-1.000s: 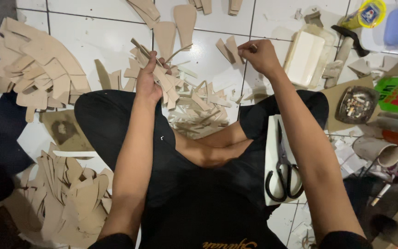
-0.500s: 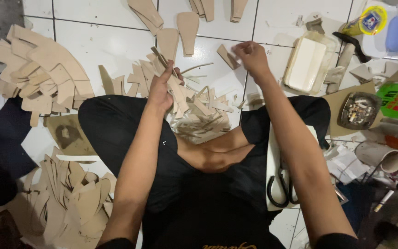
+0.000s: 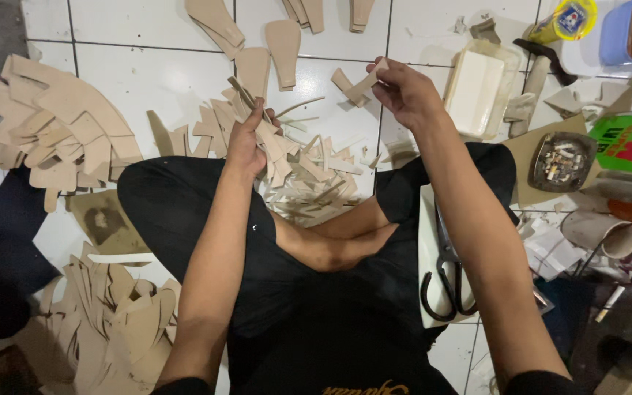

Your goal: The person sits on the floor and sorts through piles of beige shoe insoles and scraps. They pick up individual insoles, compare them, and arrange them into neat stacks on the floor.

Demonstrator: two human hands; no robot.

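I sit cross-legged on a white tiled floor. My left hand (image 3: 245,139) grips a bundle of beige cut pieces (image 3: 268,135) above a heap of beige scraps (image 3: 316,183) in front of my legs. My right hand (image 3: 404,91) pinches a single small beige strip (image 3: 363,82) held up over the tiles. Black scissors (image 3: 444,281) rest on a pale sheet over my right thigh.
Stacks of beige cut shapes lie at the left (image 3: 53,132), lower left (image 3: 111,329) and top (image 3: 257,44). At the right stand a cream rectangular tub (image 3: 477,88), a filled ashtray (image 3: 561,161), a green package (image 3: 630,143), a yellow glue bottle (image 3: 561,20) and a cup (image 3: 601,234).
My left hand has drawn closer with its bundle. My right hand has lifted a small strip and holds it a little higher and nearer.
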